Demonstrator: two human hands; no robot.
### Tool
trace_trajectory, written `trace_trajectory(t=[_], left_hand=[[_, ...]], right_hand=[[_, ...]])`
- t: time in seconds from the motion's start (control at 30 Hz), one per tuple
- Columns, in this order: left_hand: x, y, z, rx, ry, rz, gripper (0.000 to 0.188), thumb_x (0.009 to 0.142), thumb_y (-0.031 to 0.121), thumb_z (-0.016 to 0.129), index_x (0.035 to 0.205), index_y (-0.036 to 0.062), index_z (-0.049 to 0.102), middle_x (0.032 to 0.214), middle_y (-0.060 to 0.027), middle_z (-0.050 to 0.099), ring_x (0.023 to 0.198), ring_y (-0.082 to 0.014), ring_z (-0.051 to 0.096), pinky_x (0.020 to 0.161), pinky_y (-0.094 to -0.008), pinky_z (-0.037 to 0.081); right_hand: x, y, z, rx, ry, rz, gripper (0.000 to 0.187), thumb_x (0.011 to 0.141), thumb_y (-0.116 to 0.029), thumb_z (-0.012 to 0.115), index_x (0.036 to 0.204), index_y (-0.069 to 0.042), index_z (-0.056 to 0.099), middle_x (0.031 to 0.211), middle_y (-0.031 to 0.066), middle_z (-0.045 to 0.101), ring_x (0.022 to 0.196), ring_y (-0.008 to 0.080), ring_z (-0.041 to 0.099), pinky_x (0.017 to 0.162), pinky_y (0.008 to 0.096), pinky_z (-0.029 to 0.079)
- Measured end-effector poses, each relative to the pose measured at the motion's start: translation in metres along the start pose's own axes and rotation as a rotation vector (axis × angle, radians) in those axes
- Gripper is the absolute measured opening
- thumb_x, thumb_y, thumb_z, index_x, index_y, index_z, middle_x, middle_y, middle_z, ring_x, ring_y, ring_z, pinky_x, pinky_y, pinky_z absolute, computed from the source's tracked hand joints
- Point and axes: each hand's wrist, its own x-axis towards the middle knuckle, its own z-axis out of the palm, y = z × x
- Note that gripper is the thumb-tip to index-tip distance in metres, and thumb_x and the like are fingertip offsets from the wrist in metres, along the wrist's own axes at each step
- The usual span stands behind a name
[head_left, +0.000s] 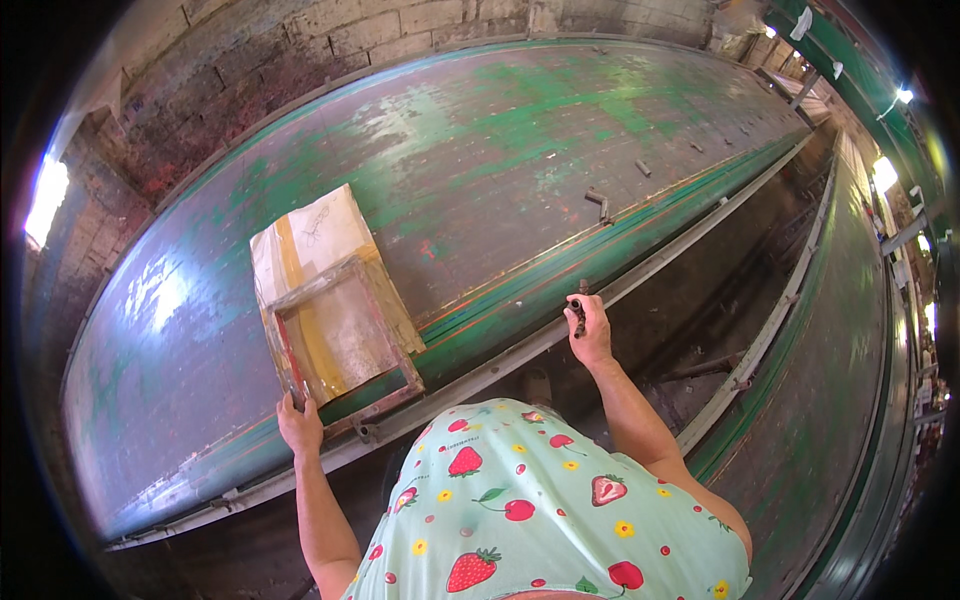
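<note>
My left hand [300, 424] is closed on the near left corner of a worn rectangular frame [400, 355], at the near edge of the long table. Beneath the frame, partly hidden by it, lies a flat whitish board [320, 232] with brown tape strips. Farther right, over the table's near edge rail, my right hand [592, 335] is wrapped round a short dark metal piece [577, 306]. Its exact kind is unclear, as my fingers cover part of it.
The long table [480, 180] has a worn green and grey surface. A bent metal piece [600, 205] and several small dark pieces lie toward its far right. A metal rail [660, 285] runs along the near edge. Another long green table [800, 420] stands at right.
</note>
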Motion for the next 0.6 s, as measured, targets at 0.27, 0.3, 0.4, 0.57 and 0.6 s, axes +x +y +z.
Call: trace_trajectory(t=[0.27, 0.3, 0.4, 0.57, 0.6], left_hand=[[-0.0020, 0.0033, -0.0028, -0.038, -0.001, 0.006, 0.042, 0.097, 0.021, 0.075, 0.131, -0.0031, 0.072, 0.124, -0.0259, 0.072, 0.117, -0.0494, 0.070, 0.102, -0.0566, 0.056], [-0.0022, 0.0037, -0.0025, -0.034, 0.003, 0.005, 0.041, 0.097, 0.021, 0.075, 0.130, -0.0031, 0.073, 0.124, -0.0258, 0.072, 0.117, -0.0492, 0.070, 0.102, -0.0565, 0.056], [-0.0017, 0.0037, -0.0014, -0.032, 0.024, 0.014, 0.040, 0.097, 0.021, 0.075, 0.129, -0.0032, 0.073, 0.124, -0.0260, 0.073, 0.117, -0.0490, 0.070, 0.102, -0.0564, 0.056], [0.0005, 0.0024, -0.0025, -0.018, -0.037, -0.018, 0.040, 0.095, 0.022, 0.077, 0.125, -0.0038, 0.074, 0.123, -0.0264, 0.073, 0.116, -0.0492, 0.071, 0.102, -0.0569, 0.056], [0.0010, 0.0024, -0.0031, -0.006, -0.047, -0.027, 0.040, 0.095, 0.022, 0.077, 0.124, -0.0039, 0.074, 0.122, -0.0265, 0.073, 0.116, -0.0492, 0.071, 0.102, -0.0569, 0.056]], right_hand=[[0.0012, 0.0017, 0.0003, -0.036, -0.003, -0.017, 0.034, 0.102, -0.005, 0.081, 0.133, -0.010, 0.069, 0.116, 0.0170, 0.065, 0.104, 0.0401, 0.072, 0.090, 0.0497, 0.061], [0.0013, 0.0018, 0.0006, -0.024, -0.007, -0.033, 0.034, 0.102, -0.005, 0.081, 0.133, -0.009, 0.069, 0.116, 0.0171, 0.065, 0.104, 0.0403, 0.072, 0.090, 0.0498, 0.061], [0.0010, 0.0021, 0.0007, -0.014, -0.016, 0.009, 0.034, 0.101, -0.005, 0.081, 0.133, -0.009, 0.068, 0.116, 0.0173, 0.065, 0.105, 0.0407, 0.071, 0.090, 0.0500, 0.060], [0.0002, 0.0027, 0.0008, -0.011, -0.016, -0.003, 0.034, 0.102, -0.006, 0.081, 0.133, -0.009, 0.068, 0.117, 0.0177, 0.065, 0.106, 0.0412, 0.071, 0.091, 0.0505, 0.060], [0.0002, 0.0028, 0.0008, -0.019, -0.019, 0.015, 0.034, 0.102, -0.006, 0.081, 0.133, -0.009, 0.069, 0.117, 0.0178, 0.065, 0.106, 0.0413, 0.071, 0.091, 0.0506, 0.060]])
